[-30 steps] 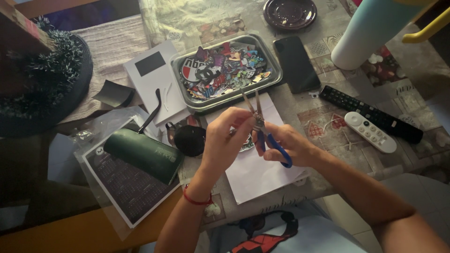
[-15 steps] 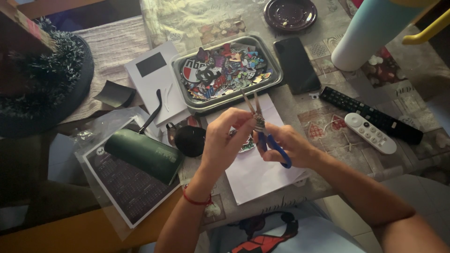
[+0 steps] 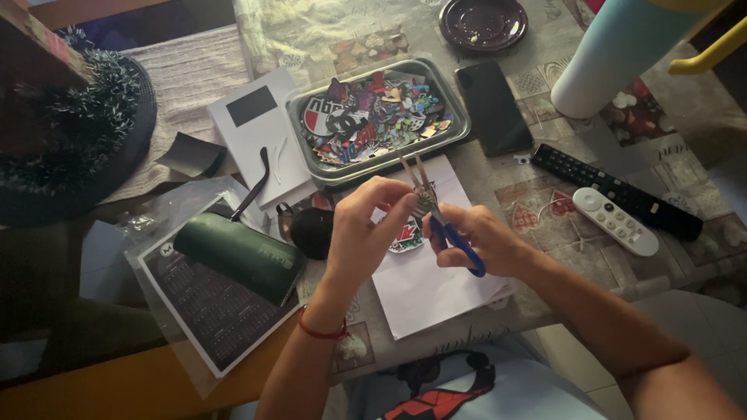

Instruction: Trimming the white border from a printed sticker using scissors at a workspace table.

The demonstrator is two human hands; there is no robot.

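Note:
My right hand grips blue-handled scissors whose blades point away from me, slightly apart. My left hand pinches a small sticker at the blades, over a white sheet of paper. A cut sticker lies on the sheet just below my hands. Beyond them stands a metal tray filled with several colourful stickers. A red string circles my left wrist.
A dark phone, a black remote and a white remote lie to the right. A green case rests on a bagged calendar at left. A small dark dish and a pale tumbler stand at the back.
The scissor blades and my left hand shifted slightly; the sticker piece has turned a little between my fingers.

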